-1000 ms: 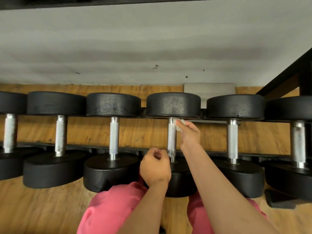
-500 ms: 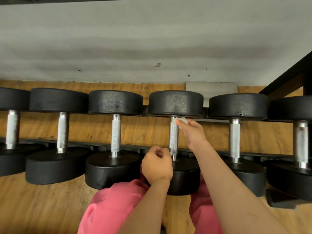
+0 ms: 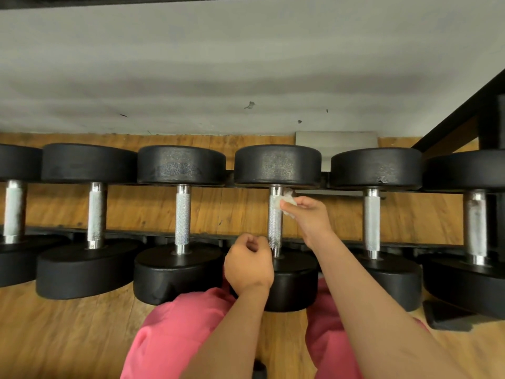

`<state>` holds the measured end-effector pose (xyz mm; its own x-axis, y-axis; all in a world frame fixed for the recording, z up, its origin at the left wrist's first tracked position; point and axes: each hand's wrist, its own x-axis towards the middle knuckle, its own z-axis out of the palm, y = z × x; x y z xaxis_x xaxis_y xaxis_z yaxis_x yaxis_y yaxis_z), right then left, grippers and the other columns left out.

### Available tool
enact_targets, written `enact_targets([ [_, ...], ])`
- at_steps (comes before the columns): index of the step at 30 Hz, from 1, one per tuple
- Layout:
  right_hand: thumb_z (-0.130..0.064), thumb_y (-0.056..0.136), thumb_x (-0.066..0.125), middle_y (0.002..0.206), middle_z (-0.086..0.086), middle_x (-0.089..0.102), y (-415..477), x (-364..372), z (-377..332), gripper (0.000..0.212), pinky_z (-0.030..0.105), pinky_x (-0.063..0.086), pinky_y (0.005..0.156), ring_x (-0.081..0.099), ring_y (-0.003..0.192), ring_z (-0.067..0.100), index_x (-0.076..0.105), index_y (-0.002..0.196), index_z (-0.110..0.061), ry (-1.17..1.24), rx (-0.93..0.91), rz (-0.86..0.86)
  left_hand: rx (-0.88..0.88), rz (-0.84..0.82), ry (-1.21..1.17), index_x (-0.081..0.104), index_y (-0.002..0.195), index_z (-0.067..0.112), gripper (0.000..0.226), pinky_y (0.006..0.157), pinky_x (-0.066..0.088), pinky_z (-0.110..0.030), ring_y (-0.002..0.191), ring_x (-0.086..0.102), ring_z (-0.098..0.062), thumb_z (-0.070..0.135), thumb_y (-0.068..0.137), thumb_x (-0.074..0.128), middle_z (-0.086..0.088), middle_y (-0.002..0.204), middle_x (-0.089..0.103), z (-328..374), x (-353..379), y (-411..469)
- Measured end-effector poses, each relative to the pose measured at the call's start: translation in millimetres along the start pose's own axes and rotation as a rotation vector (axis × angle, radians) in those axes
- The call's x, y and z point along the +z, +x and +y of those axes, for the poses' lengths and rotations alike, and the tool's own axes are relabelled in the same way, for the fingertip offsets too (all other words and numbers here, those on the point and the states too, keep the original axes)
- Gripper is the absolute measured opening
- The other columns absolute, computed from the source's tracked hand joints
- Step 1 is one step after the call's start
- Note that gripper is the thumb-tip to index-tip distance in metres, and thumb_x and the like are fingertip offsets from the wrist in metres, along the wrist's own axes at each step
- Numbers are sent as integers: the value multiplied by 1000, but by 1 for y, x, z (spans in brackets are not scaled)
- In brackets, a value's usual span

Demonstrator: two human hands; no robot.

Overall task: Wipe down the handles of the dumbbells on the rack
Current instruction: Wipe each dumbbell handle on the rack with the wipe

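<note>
White wipe (image 3: 285, 201) pinched by right hand (image 3: 311, 218) touches handle (image 3: 274, 228) at its far end.

Black dumbbell heads (image 3: 277, 165), silver knurled handles (image 3: 182, 217), white wipe (image 3: 287, 201), pink trousers (image 3: 175, 324).

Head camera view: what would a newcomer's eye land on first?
A row of black round-headed dumbbells with knurled steel handles spans the middle, lying on a black metal rack. At the fourth handle from the left, the right hand pinches a small white wipe against its far end, while the left hand curls beside its near end.
</note>
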<state>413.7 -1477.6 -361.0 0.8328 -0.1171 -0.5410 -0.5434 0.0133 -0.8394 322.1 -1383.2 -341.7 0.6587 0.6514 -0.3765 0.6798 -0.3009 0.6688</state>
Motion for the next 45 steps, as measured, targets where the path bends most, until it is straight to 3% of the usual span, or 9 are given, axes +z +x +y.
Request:
enact_targets([
  [8, -12, 81, 76, 80, -2, 67, -7, -5, 0, 13, 17, 41, 65, 60, 78, 9, 67, 74, -18, -130, -60, -15, 13, 14, 11, 60, 70, 20, 19, 52, 35, -23, 61, 55, -10, 29, 86, 58, 5, 65, 61, -2, 2, 1],
  [12, -14, 78, 79, 91, 5, 69, -12, -9, 5, 13, 25, 47, 74, 62, 88, 16, 69, 86, -11, -302, -2, -119, 21, 19, 19, 60, 70, 20, 19, 53, 36, -24, 63, 56, -11, 30, 86, 58, 6, 66, 62, -4, 3, 3],
  [16, -14, 75, 82, 73, -4, 58, -20, -14, 9, 21, 17, 37, 55, 53, 67, 7, 63, 81, -14, -439, 67, -188, 37, 16, 39, 61, 72, 20, 18, 54, 35, -26, 65, 56, -13, 30, 87, 57, 7, 67, 61, -5, 4, 4],
  [22, -16, 75, 82, 73, -4, 56, -37, -16, 16, 22, 18, 36, 54, 51, 66, 4, 61, 76, -15, -656, 115, -305, 68, -9, 114, 62, 74, 21, 20, 61, 46, -29, 70, 60, -18, 30, 90, 55, 6, 70, 63, -6, 6, 7],
  [28, -10, 76, 81, 86, 6, 66, -44, -15, 16, 26, 19, 47, 62, 62, 78, 16, 58, 64, -16, -711, 31, -230, 44, -272, 242, 61, 90, 29, 6, 86, 50, -34, 99, 61, -23, 32, 91, 55, 0, 104, 68, -6, 1, 19],
  [31, -8, 78, 79, 75, 3, 65, -56, -23, 5, 12, 9, 46, 57, 59, 67, 7, 71, 87, -4, -475, 35, -304, -53, -406, -34, 56, 112, 23, 18, 95, 44, -33, 107, 55, -20, 21, 94, 54, 0, 116, 61, 8, -14, 20],
  [34, -13, 81, 76, 89, 7, 73, -68, -35, -6, 11, 25, 50, 85, 66, 86, 16, 75, 91, -12, -303, 59, -412, -39, -561, -297, 53, 128, 21, 29, 96, 44, -32, 115, 54, -17, 20, 98, 53, -3, 125, 57, 21, -41, 15],
  [39, -7, 82, 73, 105, 13, 71, -85, -41, -7, 22, 32, 50, 90, 66, 98, 20, 68, 103, -12, -151, 21, -508, 83, -773, -327, 59, 117, 19, 24, 78, 54, -21, 96, 63, -8, 20, 93, 64, 1, 109, 65, 22, -68, 4],
  [45, 2, 81, 71, 82, 4, 68, -100, -34, -1, 19, 22, 48, 69, 62, 76, 12, 61, 87, -13, -97, -57, -402, 54, -791, -301, 67, 107, 1, 26, 61, 54, -18, 63, 60, -7, 12, 85, 74, -6, 82, 66, 18, -65, 7],
])
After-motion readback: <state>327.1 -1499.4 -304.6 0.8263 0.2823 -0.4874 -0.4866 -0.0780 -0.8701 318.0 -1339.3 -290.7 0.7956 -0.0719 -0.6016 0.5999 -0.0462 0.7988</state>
